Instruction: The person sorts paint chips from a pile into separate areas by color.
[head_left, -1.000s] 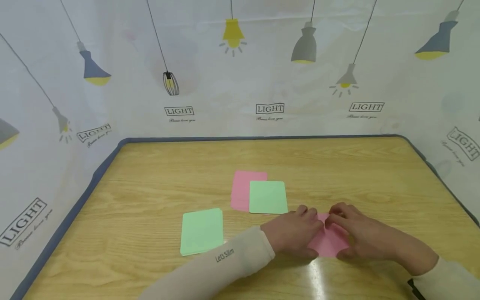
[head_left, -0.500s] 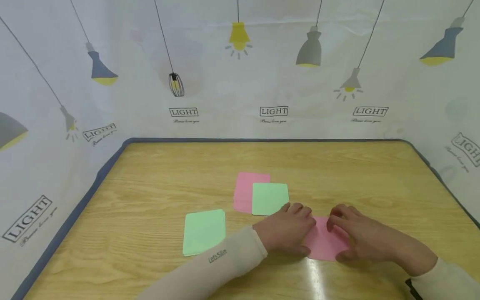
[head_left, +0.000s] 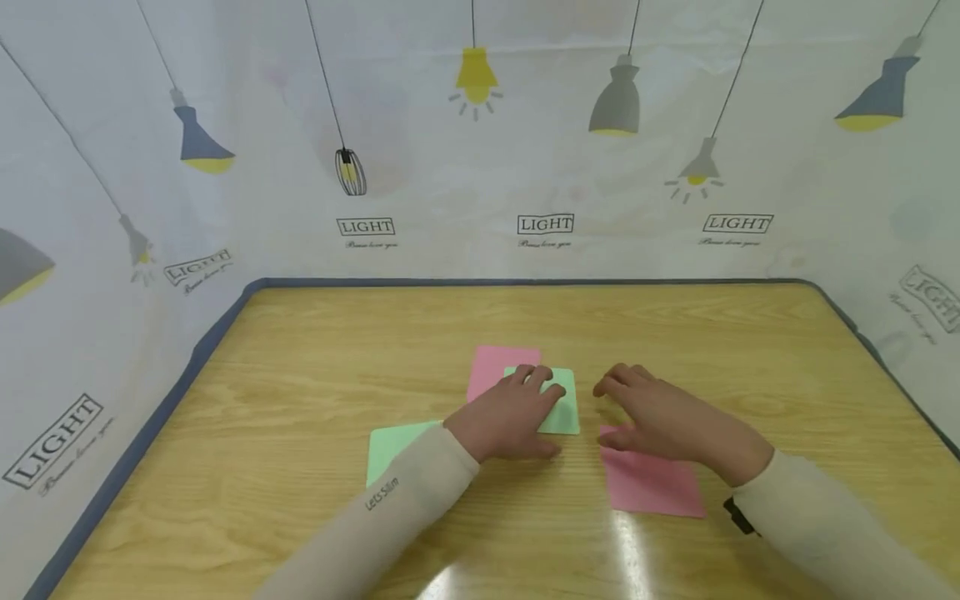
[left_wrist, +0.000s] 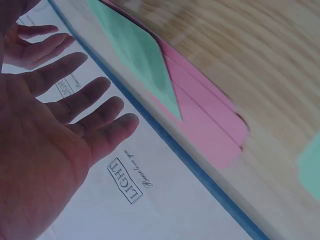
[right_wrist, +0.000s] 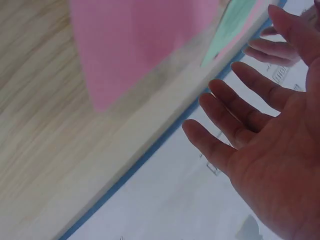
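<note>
My left hand point(head_left: 513, 412) reaches over the overlapping pink cards point(head_left: 491, 367) and the green card point(head_left: 564, 414) on top of them, hiding part of both. In the left wrist view, its fingers point(left_wrist: 102, 135) are spread and hold nothing. My right hand point(head_left: 663, 417) hovers above the far edge of a pink square sheet point(head_left: 652, 483) on the table. Its fingers point(right_wrist: 207, 142) are loosely extended and empty in the right wrist view. The left forearm partly covers a stack of green cards point(head_left: 397, 446).
The wooden table point(head_left: 315, 350) has a dark blue edging point(head_left: 450, 282) along its back and sides. Behind it stands a white backdrop point(head_left: 420, 150) printed with hanging lamps and the word LIGHT. A dark strap piece point(head_left: 740, 517) shows at the right sleeve.
Both hands have let go of the pink square sheet, which now lies on the table. The left hand has moved left over the green card; the right hand has moved forward and left.
</note>
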